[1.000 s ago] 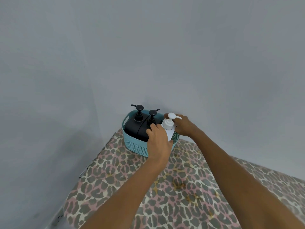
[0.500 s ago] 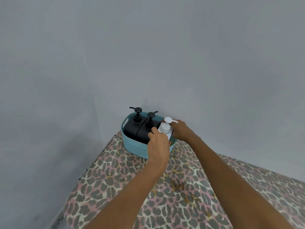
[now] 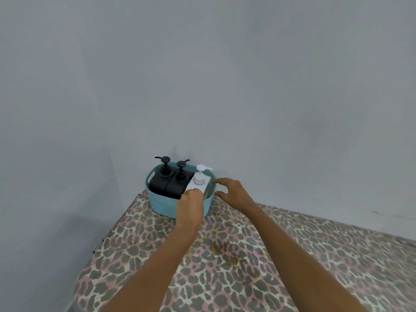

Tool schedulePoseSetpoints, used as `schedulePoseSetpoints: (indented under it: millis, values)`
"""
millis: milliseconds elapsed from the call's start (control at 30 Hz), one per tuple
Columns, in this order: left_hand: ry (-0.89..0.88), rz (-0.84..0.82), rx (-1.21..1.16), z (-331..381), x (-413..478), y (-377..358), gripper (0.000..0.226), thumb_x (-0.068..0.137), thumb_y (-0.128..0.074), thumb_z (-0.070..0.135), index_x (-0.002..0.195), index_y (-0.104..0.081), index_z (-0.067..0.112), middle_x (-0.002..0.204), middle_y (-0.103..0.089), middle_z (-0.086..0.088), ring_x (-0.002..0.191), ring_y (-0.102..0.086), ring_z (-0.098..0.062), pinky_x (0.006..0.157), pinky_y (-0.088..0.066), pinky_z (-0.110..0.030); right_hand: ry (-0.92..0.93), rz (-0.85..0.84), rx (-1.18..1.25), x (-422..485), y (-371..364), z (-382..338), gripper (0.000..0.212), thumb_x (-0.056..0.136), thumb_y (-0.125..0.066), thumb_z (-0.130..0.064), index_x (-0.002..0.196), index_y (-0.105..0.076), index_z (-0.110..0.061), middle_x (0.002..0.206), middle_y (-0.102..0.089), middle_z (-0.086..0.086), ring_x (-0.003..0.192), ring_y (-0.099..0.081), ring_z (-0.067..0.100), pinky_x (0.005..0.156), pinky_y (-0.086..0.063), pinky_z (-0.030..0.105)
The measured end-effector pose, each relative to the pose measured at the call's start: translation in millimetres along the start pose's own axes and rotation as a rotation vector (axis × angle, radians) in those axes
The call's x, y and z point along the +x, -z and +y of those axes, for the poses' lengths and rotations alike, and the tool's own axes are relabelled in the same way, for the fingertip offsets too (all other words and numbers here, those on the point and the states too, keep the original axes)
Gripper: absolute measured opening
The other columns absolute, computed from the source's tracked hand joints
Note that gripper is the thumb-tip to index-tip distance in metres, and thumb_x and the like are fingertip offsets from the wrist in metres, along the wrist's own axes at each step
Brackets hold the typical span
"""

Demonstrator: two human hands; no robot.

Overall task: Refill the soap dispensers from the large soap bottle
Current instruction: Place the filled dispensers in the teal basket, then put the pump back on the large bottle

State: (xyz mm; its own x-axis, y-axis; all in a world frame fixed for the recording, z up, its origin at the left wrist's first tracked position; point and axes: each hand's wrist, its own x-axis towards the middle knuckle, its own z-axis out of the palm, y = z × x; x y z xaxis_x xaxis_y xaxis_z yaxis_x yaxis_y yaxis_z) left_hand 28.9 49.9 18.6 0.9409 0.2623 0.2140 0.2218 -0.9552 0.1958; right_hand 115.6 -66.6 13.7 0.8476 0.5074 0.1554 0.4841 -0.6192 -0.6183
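The right hand [image 3: 234,194] has let go of the white dispenser [image 3: 199,180] and hovers open beside the basket [image 3: 162,204]; the left hand [image 3: 190,206] pinches the dispenser's front edge inside it. A one-handed lift could tip it against the black dispensers [image 3: 171,183]

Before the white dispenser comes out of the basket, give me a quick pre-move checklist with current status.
1. White dispenser upright in the blue basket: ok.
2. Left hand gripping the dispenser's near edge: cannot tell, its fingers hide the contact.
3. Right hand holding the dispenser: not ok, open and off to the side.
4. Space above the white pump head: ok.
5. Two black dispensers packed beside it, may snag: cannot tell.
6. Patterned tabletop free for setting down: ok.
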Motion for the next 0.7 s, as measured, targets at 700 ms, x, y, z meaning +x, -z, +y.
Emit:
schedulePoseSetpoints:
  millis: [700]
  values:
    - [-0.313, -0.221, -0.655, 244, -117, -27, 0.037, 0.090, -0.054, 0.033, 0.123, -0.050, 0.016, 0.117, -0.059, -0.001, 0.104, -0.058, -0.017, 0.081, -0.046, -0.029, -0.370, 0.714, 0.069, -305, 152, 121, 0.032, 0.080, -0.071, -0.013, 0.109, -0.062, -0.006, 0.104, -0.065, 0.005, 0.092, -0.056, 0.011, 0.083, -0.043, 0.020]
